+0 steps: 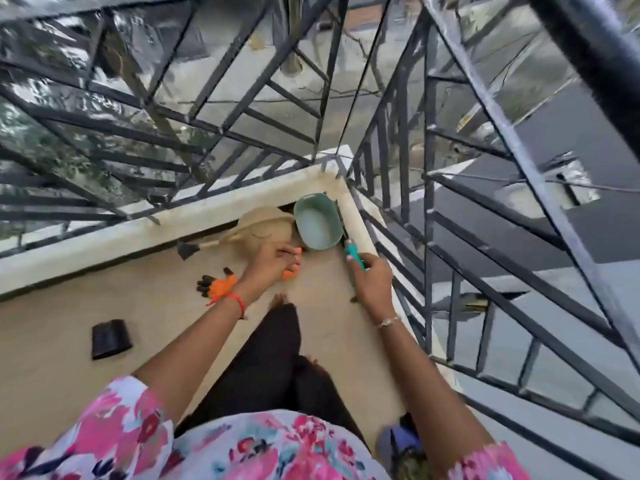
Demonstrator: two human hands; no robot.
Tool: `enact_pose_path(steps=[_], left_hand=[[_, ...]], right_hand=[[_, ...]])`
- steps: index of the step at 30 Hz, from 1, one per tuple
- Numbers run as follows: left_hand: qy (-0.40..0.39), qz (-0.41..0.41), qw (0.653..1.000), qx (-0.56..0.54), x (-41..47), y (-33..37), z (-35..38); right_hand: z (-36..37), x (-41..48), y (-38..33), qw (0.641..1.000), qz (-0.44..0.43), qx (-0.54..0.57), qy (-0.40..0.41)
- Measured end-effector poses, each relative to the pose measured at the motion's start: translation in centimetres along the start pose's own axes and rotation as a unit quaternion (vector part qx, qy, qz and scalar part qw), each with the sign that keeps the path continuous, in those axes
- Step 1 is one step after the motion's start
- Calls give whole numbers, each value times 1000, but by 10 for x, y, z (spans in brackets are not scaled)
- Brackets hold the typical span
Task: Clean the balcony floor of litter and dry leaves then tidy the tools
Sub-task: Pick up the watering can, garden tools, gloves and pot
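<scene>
Gripping a teal-handled tool (pixel 355 257) in the right hand (pixel 372 284), with head hidden beside the green tub (pixel 317 225) in the balcony floor (pixel 166 317) corner; curling the left hand (pixel 272 263) around an orange thing (pixel 290 274), mostly covered and blurred

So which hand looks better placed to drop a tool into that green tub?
Probably the right hand: it grips the teal-handled tool just beside the tub. The left hand is farther off, by the watering can.
</scene>
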State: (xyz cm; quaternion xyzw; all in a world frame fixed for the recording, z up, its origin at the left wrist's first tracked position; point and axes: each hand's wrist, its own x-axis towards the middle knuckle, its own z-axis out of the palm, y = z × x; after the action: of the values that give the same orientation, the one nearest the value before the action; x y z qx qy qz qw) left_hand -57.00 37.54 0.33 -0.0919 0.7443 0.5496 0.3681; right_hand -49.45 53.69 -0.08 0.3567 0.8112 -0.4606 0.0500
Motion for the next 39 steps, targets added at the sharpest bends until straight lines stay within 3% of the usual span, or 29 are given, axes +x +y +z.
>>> enact_pose_path(steps=[3, 7, 10, 15, 22, 28, 35, 39], left_hand=[[8, -26, 1000, 8, 53, -7, -4], [21, -36, 997, 60, 147, -36, 3], [26, -38, 995, 90, 224, -71, 11], [27, -52, 989, 135, 342, -138, 18], [-66, -64, 983, 162, 451, -207, 26], [-51, -91, 982, 158, 483, -237, 31], [-29, -83, 987, 132, 468, -224, 22], [-4, -68, 991, 118, 442, -196, 11]], right_hand=[[24, 52, 21, 999, 25, 15, 13], [82, 139, 72, 991, 128, 6, -49], [136, 210, 119, 981, 147, -66, -105], [223, 316, 193, 929, 104, -289, -208], [320, 423, 251, 893, 2, -390, -223], [350, 455, 268, 900, 26, -366, -235], [328, 446, 256, 905, 34, -334, -262], [300, 424, 218, 909, -17, -342, -237]])
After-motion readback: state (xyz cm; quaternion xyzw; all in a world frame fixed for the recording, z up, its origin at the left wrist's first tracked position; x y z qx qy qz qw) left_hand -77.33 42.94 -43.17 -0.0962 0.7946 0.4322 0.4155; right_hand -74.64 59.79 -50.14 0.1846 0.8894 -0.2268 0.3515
